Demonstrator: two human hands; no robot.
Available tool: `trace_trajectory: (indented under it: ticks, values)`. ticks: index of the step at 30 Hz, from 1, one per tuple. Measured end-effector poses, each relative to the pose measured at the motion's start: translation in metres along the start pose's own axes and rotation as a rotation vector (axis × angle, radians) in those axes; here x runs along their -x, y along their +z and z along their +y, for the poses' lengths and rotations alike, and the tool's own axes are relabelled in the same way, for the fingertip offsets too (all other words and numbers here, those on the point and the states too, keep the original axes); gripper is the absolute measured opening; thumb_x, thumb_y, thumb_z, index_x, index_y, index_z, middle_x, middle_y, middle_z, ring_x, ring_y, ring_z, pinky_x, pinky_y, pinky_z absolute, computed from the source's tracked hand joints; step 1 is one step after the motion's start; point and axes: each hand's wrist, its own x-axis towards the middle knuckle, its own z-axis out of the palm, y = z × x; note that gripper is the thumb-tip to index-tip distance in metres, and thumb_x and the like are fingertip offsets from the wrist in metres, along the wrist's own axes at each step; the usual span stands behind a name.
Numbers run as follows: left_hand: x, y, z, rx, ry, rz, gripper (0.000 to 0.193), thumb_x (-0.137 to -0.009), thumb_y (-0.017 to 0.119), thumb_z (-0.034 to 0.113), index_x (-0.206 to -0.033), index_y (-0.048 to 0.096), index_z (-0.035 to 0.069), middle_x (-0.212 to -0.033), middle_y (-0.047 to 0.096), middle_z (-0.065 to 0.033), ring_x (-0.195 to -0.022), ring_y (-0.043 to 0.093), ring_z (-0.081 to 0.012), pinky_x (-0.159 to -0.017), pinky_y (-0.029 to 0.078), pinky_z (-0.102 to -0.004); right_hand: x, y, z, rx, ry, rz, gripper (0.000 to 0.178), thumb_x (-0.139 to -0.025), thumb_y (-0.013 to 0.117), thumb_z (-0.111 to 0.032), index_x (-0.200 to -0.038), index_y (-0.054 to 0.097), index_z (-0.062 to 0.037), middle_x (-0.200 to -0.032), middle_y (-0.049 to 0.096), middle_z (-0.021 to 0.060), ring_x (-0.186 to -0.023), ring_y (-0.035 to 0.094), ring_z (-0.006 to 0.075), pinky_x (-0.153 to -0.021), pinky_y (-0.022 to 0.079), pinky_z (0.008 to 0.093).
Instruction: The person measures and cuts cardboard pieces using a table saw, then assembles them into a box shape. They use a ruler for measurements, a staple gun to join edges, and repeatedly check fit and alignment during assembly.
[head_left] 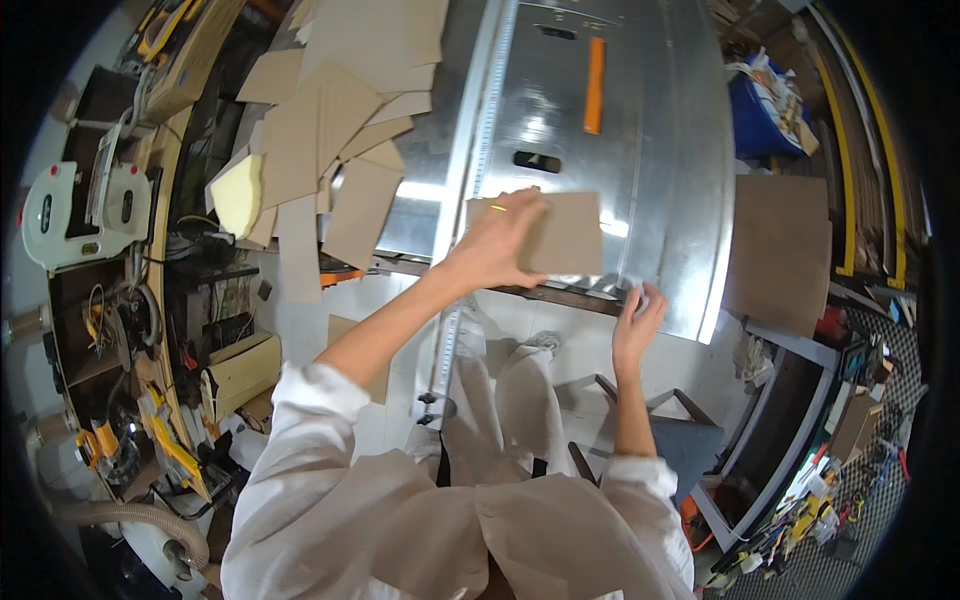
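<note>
A small rectangular brown board (570, 235) lies on the metal saw table (640, 120), close to its front edge. My left hand (500, 240) is spread over the board's left part, thumb toward the near edge and fingers on the far side, gripping it against the long metal fence (470, 150). My right hand (638, 315) is at the front edge of the table, right of the board, its fingers curled together. Something small and pale shows at those fingertips; its kind is not clear. Farther back on the table lies an orange strip (595, 85), apart from both hands.
Several brown board offcuts (340, 110) are heaped left of the fence, with a pale yellow piece (238, 195) beside them. A larger brown board (778, 255) and a blue bin (765, 105) stand at right. A dark stool (665, 440) is below. Tool-laden shelves (150, 300) line the left.
</note>
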Motion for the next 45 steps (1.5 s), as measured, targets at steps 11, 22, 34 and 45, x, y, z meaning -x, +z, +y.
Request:
trace_trajectory:
  ticks: [11,22,34,45]
  values:
    - [-0.041,0.090,-0.040,-0.469,-0.328,-0.294,0.076,-0.078,0.072,0.033,-0.141,0.041,0.003,-0.149,0.039,-0.0115,-0.124,0.051,-0.0291,-0.097,0.049,-0.0373,-0.074,0.003,0.069,0.181,-0.092,0.052,0.031,-0.090,0.060,-0.017,-0.117,0.053,-0.0031,-0.122,0.053,0.0122,-0.116,0.047,0.0325,-0.103,0.035,0.0450]
    - [-0.135,0.070,-0.110,-0.475,-0.242,-0.192,0.066,-0.085,0.067,0.027,-0.143,0.040,0.010,-0.148,0.041,-0.0090,-0.119,0.055,-0.0301,-0.098,0.049,-0.0383,-0.082,0.002,0.075,0.126,-0.050,0.010,0.032,-0.088,0.061,-0.016,-0.116,0.056,-0.0033,-0.124,0.053,0.0119,-0.121,0.045,0.0329,-0.105,0.034,0.0443]
    - [-0.234,0.044,-0.152,-0.471,-0.308,-0.232,0.064,-0.086,0.065,0.035,-0.143,0.042,0.017,-0.145,0.044,-0.0020,-0.111,0.059,-0.0338,-0.096,0.049,-0.0428,-0.085,0.003,0.076,0.177,0.045,-0.058,0.038,-0.086,0.061,-0.015,-0.122,0.052,-0.0069,-0.130,0.050,0.0105,-0.126,0.042,0.0360,-0.108,0.031,0.0467]
    - [-0.311,0.030,-0.207,-0.527,-0.239,-0.215,0.065,-0.086,0.065,0.040,-0.143,0.043,0.019,-0.142,0.048,-0.0010,-0.111,0.059,-0.0340,-0.094,0.050,-0.0437,-0.086,0.001,0.074,0.217,0.051,-0.028,0.036,-0.084,0.063,-0.015,-0.118,0.054,-0.0066,-0.126,0.052,0.0108,-0.122,0.046,0.0344,-0.109,0.034,0.0459]
